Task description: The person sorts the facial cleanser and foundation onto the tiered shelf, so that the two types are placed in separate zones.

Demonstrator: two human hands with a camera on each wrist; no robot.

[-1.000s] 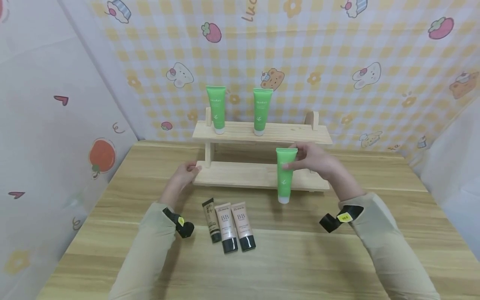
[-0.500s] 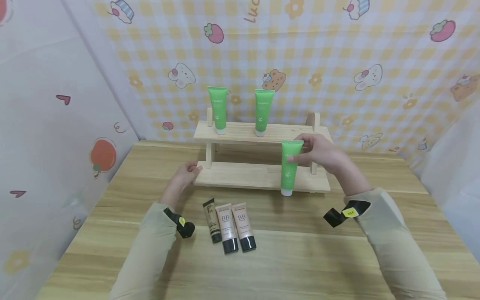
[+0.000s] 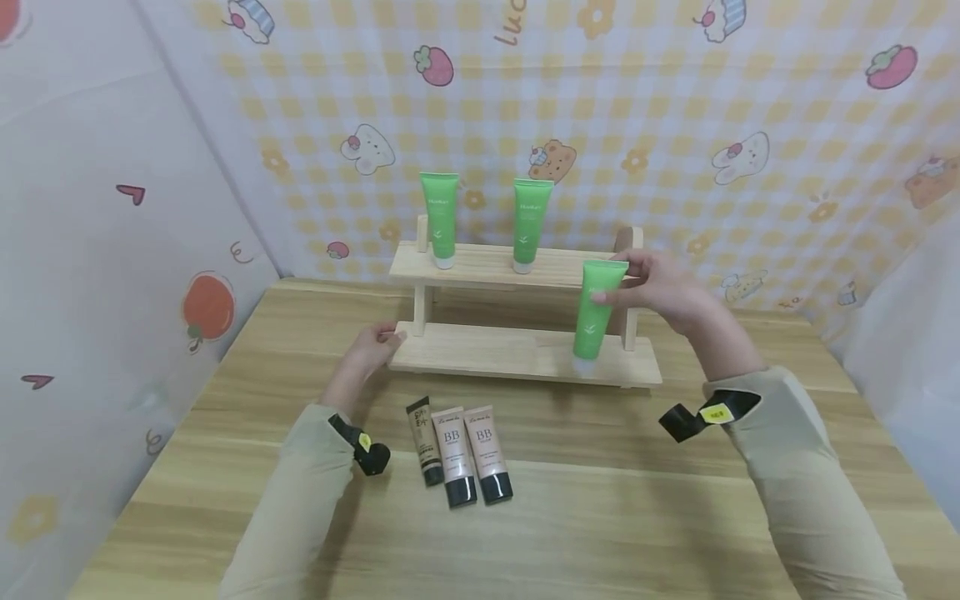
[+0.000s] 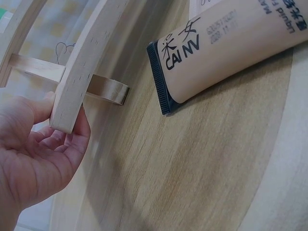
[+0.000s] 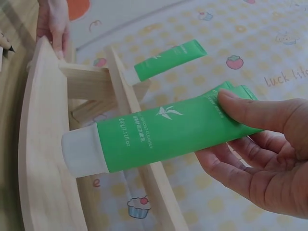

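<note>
My right hand (image 3: 663, 292) pinches a green cleanser tube (image 3: 597, 312) near its flat crimped end, thumb in front and fingers behind. The tube hangs white cap (image 5: 84, 150) downward, overlapping the lower board of a two-tier wooden shelf (image 3: 480, 350) in the head view. At that board's left end, my left hand (image 3: 369, 348) grips the wood, its thumb on top and fingers curled beneath, as the left wrist view shows. Two more green tubes stand on their caps on the upper board (image 3: 480, 262): one on the left (image 3: 441, 218), one near the middle (image 3: 531, 221).
In front of the shelf, two pink BB cream tubes (image 3: 454, 454) and a smaller tan tube (image 3: 424, 437) lie side by side on the wooden table (image 3: 585, 517). A checked cloth backdrop (image 3: 480, 108) rises behind; a white cloth (image 3: 112, 250) borders the left.
My right hand has lifted the green tube upward and to the right, toward the shelf's upper board. The left hand keeps its grip on the lower board.
</note>
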